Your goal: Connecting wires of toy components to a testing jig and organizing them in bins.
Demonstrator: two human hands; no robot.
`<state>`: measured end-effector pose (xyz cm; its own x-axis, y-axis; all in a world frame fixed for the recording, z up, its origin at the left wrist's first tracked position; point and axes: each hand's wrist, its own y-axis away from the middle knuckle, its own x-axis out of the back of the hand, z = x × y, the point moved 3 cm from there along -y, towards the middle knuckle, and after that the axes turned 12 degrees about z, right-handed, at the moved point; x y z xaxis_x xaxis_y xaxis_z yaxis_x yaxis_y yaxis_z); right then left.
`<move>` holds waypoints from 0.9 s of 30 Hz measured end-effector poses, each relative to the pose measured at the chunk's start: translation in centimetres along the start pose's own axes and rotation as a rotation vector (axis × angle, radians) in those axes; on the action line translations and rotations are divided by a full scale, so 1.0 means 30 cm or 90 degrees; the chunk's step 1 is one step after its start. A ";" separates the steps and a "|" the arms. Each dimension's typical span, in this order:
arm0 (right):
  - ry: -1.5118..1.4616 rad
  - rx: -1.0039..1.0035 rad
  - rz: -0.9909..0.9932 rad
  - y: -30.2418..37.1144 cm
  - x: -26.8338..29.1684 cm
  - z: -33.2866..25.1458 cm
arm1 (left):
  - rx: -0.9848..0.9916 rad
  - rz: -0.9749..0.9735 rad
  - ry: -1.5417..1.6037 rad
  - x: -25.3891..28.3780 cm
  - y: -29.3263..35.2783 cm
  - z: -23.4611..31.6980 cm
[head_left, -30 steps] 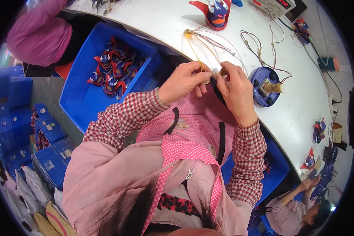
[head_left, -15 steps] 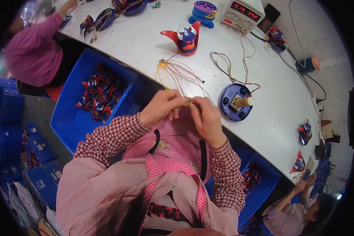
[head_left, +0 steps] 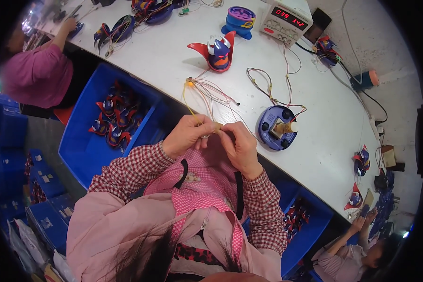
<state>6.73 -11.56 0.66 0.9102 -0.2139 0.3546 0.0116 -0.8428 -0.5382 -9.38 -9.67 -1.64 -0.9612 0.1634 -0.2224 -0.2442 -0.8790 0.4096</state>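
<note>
My left hand (head_left: pixel 188 135) and my right hand (head_left: pixel 240 149) meet at the table's near edge, thumbs and fingers pinched closed. A yellow wire (head_left: pixel 186 102) runs down into my left fingers. Between both sets of fingertips shows a yellowish bit, too small to make out. The wire leads from a small part with an orange light (head_left: pixel 189 83), from which several thin wires (head_left: pixel 216 88) spread over the table. Behind it stands a purple horned toy figure (head_left: pixel 219 57) with a red collar and red-lit eyes. Right of my hands lies a round purple base (head_left: pixel 267 127) with wires attached.
A power supply (head_left: pixel 286 19) with a red display stands at the back, beside a blue round container (head_left: pixel 240 21). Blue bins (head_left: pixel 75 148) with several toy figures sit below the table edge on both sides. Co-workers sit at far left and lower right.
The view has shifted slightly, and both hands appear a little lower and left, still pinched together. The power supply's reading has changed. The left co-worker's hand has come lower over the table.
</note>
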 end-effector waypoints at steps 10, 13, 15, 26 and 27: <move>-0.016 -0.045 -0.009 0.012 -0.006 0.019 | -0.001 -0.007 0.019 0.005 0.003 -0.013; -0.024 -0.048 -0.011 0.022 -0.013 0.024 | 0.007 0.005 0.021 0.008 0.007 -0.024; -0.035 -0.056 -0.007 0.036 -0.017 0.025 | 0.009 0.008 0.015 0.010 0.015 -0.030; -0.030 -0.053 -0.004 0.031 -0.014 0.030 | 0.004 0.004 -0.003 0.010 -0.004 -0.022; -0.025 -0.056 -0.005 0.033 -0.015 0.029 | -0.003 -0.001 0.001 0.009 -0.004 -0.023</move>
<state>6.70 -11.86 -0.69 0.9261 -0.1881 0.3270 -0.0155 -0.8851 -0.4652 -9.52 -9.82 -2.37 -0.9607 0.1636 -0.2242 -0.2445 -0.8812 0.4047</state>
